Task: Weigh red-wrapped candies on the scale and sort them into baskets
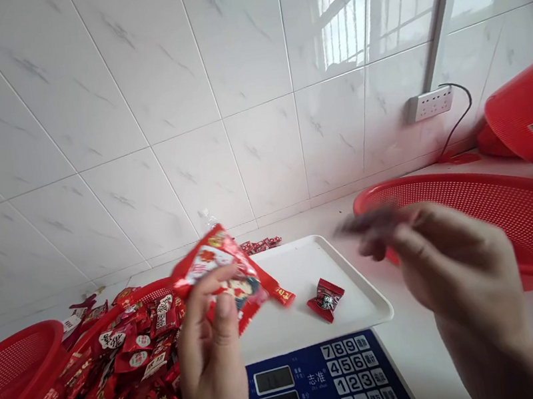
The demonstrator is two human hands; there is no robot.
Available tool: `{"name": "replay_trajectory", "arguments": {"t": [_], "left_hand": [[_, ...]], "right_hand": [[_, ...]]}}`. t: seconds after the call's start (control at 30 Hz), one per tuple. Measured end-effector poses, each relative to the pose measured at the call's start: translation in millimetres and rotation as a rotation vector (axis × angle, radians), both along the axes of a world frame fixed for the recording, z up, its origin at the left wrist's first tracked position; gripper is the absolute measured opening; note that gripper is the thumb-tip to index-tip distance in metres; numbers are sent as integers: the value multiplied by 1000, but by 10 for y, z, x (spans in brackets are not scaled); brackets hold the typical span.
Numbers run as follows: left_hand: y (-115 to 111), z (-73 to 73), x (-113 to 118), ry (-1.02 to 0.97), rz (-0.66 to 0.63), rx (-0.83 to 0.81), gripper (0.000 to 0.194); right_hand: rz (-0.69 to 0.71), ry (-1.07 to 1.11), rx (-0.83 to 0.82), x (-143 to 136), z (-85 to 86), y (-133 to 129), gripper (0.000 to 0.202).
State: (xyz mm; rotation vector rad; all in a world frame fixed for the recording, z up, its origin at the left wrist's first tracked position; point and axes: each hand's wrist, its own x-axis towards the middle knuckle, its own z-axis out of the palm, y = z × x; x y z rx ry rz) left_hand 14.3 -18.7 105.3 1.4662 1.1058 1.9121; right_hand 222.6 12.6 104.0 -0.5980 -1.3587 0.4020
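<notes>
My left hand [211, 363] is closed on a shiny red snack packet [234, 282] with a printed figure, raised over the white scale tray [305, 254]. The end of a narrow red packet [284, 296] shows behind it; whether that one is held too, I cannot tell. On the tray lies a small dark-red wrapped candy [327, 299]. My right hand [460, 270], right of the tray, pinches a small dark thing [369, 224] smeared by motion; its kind is unclear. Below the tray is the scale's blue keypad panel [321, 386] with its displays.
A red basket [154, 288] heaped with red snack packets [122, 371] stands at left, beside another red basket [17, 347]. A wide red mesh basket [491, 211] sits at right, red baskets [529, 104] behind it. A power strip [431, 104] hangs on the tiled wall.
</notes>
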Motion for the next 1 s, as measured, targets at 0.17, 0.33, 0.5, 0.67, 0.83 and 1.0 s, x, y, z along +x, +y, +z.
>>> {"name": "replay_trajectory", "arguments": {"t": [0.17, 0.33, 0.5, 0.67, 0.83, 1.0], "left_hand": [[8, 49, -58, -84, 98, 30, 34], [39, -14, -80, -71, 84, 38, 33], [39, -19, -19, -74, 81, 32, 35], [42, -13, -44, -81, 79, 72, 40], [23, 0, -96, -70, 56, 37, 39], [6, 21, -9, -85, 79, 59, 38]], "right_hand": [[260, 679, -250, 313, 134, 412, 20], [382, 1060, -400, 560, 2, 801, 23], [222, 939, -352, 889, -242, 1049, 29], [195, 747, -352, 1087, -270, 1086, 29], [250, 238, -393, 734, -133, 842, 30], [328, -999, -563, 207, -108, 521, 49]]}}
